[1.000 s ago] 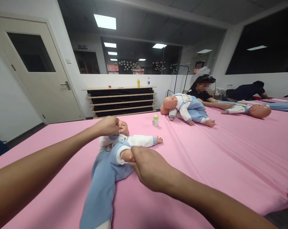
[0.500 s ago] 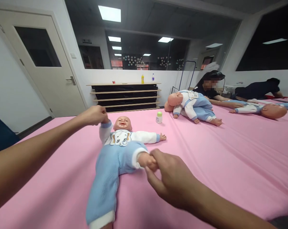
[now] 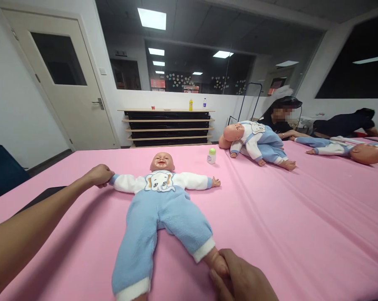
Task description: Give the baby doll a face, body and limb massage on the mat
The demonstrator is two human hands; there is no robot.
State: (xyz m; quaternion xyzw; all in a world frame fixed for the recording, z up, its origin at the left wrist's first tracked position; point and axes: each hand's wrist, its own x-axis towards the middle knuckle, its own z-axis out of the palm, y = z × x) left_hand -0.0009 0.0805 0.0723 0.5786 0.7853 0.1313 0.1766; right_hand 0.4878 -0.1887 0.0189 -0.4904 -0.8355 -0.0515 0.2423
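Note:
A baby doll (image 3: 159,196) in a white and light blue outfit with an elephant face on its chest lies on its back, head away from me. My left hand (image 3: 100,174) is closed around the doll's hand at the left, and that arm is stretched out sideways on the sheet. At the lower right, my right hand (image 3: 243,276) grips the doll's bare foot (image 3: 218,264), with the leg extended outward. The doll's other arm (image 3: 197,181) lies stretched to the right, its fingers spread. Its other foot is cut off by the bottom edge.
A pink sheet (image 3: 286,225) covers the table. A small white bottle with a green cap (image 3: 211,156) stands beyond the doll. More dolls (image 3: 258,142) lie in a pile at the right. A co-worker (image 3: 279,115) sits behind them, near another doll (image 3: 342,148).
My left hand has lowered the doll's raised arm out to the left. My right hand has drawn the bent leg down and toward me, straightening it.

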